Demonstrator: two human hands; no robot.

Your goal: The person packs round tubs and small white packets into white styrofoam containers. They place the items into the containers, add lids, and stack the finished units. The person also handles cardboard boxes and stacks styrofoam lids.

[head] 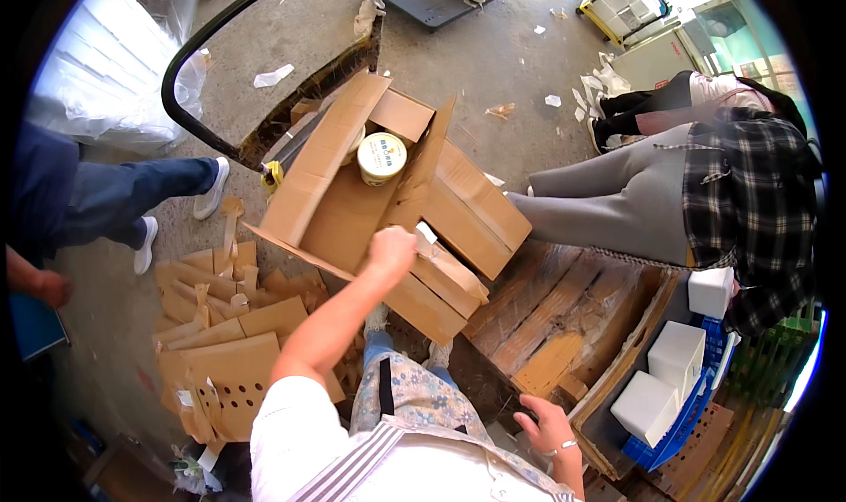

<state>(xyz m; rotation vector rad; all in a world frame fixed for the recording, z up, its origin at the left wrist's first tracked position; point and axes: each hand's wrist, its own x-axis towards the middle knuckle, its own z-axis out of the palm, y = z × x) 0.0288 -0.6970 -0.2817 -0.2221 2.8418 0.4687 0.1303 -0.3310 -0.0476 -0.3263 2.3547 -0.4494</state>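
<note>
My left hand (pixel 392 251) is closed like a fist on the near edge of an open cardboard box (pixel 340 227). Inside the box, at its far end, stands a round lidded tub (pixel 382 158) with printing on the lid; part of another pale tub shows behind it. More folded cardboard panels (pixel 470 208) spread to the right of the box, and I cannot tell whether they belong to a second box. Torn tape hangs on a near panel. My right hand (pixel 547 426), with a bracelet at the wrist, hangs beside my apron, fingers apart and holding nothing.
Flattened cardboard (pixel 225 350) is piled at left. A wooden pallet (pixel 529 323) lies at right, near white foam blocks (pixel 674 353) in a blue crate (pixel 681 446). A black cart handle (pixel 173 79) curves behind the box. Other people stand left and right.
</note>
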